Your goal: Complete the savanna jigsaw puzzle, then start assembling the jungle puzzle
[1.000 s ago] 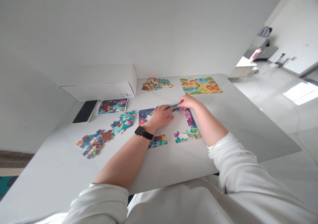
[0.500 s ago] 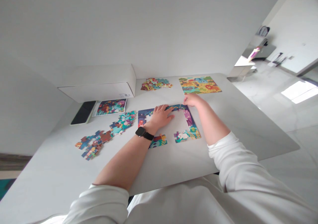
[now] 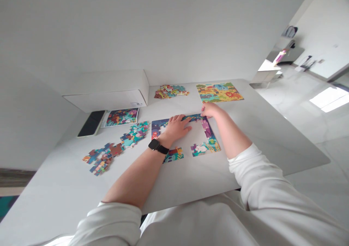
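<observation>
A partly joined puzzle frame [image 3: 207, 130] of dark blue, purple and green pieces lies on the white table, with a gap in its front edge. My left hand [image 3: 176, 128], below a black watch, rests open and spread over the frame's upper left part, fingertips on the top edge. At the top right corner my right hand [image 3: 209, 110] has its fingers curled together against the border; whatever they may hold is hidden. Loose puzzle pieces [image 3: 116, 149] spread to the left of the frame. A picture sheet [image 3: 122, 117] lies behind them.
A black-screened phone [image 3: 91, 123] lies at the left beside the sheet. Behind stands a long white box [image 3: 109, 100] against the wall. A second heap of pieces [image 3: 170, 91] and a yellow animal puzzle [image 3: 219, 92] lie at the back of the table [image 3: 261, 137].
The right hand's fingers have shifted very slightly at the corner of the frame. My left hand stays where it was.
</observation>
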`<state>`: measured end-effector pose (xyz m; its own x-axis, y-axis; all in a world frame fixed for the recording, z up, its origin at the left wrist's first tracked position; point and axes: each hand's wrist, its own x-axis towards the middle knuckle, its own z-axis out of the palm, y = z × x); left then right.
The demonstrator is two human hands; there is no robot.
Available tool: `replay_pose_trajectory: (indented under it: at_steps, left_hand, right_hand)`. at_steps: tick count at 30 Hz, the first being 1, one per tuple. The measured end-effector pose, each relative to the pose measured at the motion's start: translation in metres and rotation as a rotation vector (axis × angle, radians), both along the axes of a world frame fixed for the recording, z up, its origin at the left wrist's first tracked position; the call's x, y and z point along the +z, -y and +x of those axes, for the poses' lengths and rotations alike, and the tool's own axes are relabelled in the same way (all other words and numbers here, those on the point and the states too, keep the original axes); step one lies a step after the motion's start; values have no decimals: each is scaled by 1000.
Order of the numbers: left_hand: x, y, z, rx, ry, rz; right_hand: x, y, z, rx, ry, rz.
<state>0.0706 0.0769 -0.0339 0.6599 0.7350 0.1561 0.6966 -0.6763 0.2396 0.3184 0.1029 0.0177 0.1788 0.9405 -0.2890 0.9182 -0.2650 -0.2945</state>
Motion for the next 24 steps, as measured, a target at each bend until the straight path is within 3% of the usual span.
replay_pose_trajectory:
  at_steps: [17, 24]
  left_hand:
    - [2, 0, 0, -20, -32, -4]
    - [1, -1, -1, -25, -47, 3]
  right_hand:
    - [-6, -3, 2, 10, -64, -8]
    - [2, 2, 4, 88, 16, -34]
